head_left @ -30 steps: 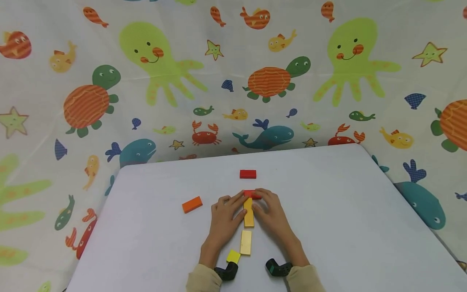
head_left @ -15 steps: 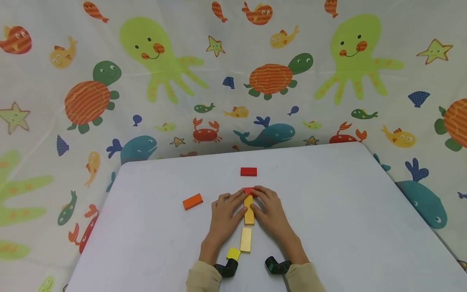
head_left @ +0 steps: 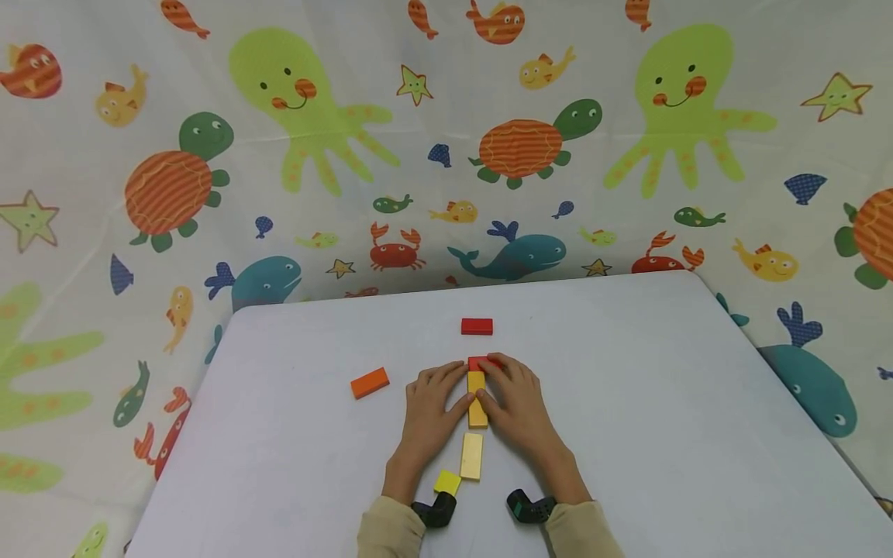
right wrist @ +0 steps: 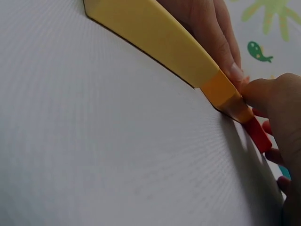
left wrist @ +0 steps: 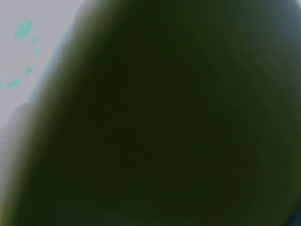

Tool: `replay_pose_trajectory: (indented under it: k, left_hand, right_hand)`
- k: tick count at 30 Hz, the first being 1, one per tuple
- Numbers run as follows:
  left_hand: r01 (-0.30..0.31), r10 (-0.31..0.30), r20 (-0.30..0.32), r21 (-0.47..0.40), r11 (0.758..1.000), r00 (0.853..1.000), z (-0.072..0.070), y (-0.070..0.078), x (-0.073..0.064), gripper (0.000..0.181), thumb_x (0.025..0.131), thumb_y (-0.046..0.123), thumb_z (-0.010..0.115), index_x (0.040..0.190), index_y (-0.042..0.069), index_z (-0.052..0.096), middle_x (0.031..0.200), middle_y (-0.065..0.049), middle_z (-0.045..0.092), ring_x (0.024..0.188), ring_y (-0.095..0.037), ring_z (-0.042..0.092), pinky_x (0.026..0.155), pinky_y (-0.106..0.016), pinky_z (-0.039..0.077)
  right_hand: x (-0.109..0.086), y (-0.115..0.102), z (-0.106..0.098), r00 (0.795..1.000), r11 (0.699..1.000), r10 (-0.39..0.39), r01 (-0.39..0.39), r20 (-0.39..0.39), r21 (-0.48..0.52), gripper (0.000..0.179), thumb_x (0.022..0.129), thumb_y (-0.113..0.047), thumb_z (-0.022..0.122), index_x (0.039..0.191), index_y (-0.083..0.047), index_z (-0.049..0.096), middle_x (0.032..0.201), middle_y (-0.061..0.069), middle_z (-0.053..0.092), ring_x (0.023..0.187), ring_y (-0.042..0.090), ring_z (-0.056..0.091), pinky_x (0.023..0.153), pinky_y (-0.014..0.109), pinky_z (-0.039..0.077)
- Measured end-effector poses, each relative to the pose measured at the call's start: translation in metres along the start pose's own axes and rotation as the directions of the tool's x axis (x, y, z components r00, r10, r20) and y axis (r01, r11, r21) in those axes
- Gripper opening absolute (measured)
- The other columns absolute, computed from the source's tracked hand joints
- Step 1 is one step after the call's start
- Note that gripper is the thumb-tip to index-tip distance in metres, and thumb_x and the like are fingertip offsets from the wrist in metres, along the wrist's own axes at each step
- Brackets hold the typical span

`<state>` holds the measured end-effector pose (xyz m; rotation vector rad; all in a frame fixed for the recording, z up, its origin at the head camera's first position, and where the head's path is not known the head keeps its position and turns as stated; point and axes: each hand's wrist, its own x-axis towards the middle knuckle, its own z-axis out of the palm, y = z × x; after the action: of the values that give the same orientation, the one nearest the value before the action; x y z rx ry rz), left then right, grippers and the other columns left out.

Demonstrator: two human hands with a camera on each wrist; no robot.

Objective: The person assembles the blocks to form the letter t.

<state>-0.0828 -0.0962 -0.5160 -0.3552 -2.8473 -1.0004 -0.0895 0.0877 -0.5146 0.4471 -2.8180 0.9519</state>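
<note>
On the white bench [head_left: 663, 403], left hand [head_left: 434, 409] and right hand [head_left: 518, 403], fingers relaxed, touch an orange-yellow oblong block [head_left: 477, 416] and red oblong block [head_left: 477, 363] (aligning, likely). Next wants gentle release.

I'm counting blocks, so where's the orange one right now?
In the head view, the orange block lies on the table, left of the left hand; the far red block is beyond it to the right.
</note>
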Motion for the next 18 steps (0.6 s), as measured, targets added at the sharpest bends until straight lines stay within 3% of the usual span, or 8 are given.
replay_pose_trajectory:
  k: [5, 18]
  left_hand:
    - [-0.009, 0.009, 0.001, 0.01, 1.0, 1.0, -0.0008, 0.0007, 0.0005, 0.053, 0.1, 0.043, 0.067, 0.149, 0.024, 0.059, 0.154, 0.001, 0.057, 0.137, -0.025, 0.047, 0.107, -0.051, 0.037]
    - [-0.002, 0.003, -0.016, 0.017, 1.0, 1.0, -0.0011, 0.0022, 0.0005, 0.049, 0.098, 0.045, 0.069, 0.142, 0.022, 0.064, 0.149, 0.001, 0.06, 0.137, -0.025, 0.047, 0.107, -0.05, 0.037]
  right_hand:
    - [-0.0004, -0.0008, -0.0001, 1.0, 0.999, -0.015, 0.015, -0.001, -0.035, 0.052, 0.101, -0.034, 0.067, 0.15, -0.017, 0.057, 0.156, 0.012, 0.049, 0.147, 0.038, 0.042, 0.122, 0.065, 0.03]
    - [0.0007, -0.0015, -0.0001, 1.0, 1.0, 0.023, -0.023, -0.006, 0.007, 0.051, 0.099, -0.032, 0.068, 0.147, -0.019, 0.057, 0.162, 0.011, 0.045, 0.151, 0.035, 0.04, 0.123, 0.064, 0.029]
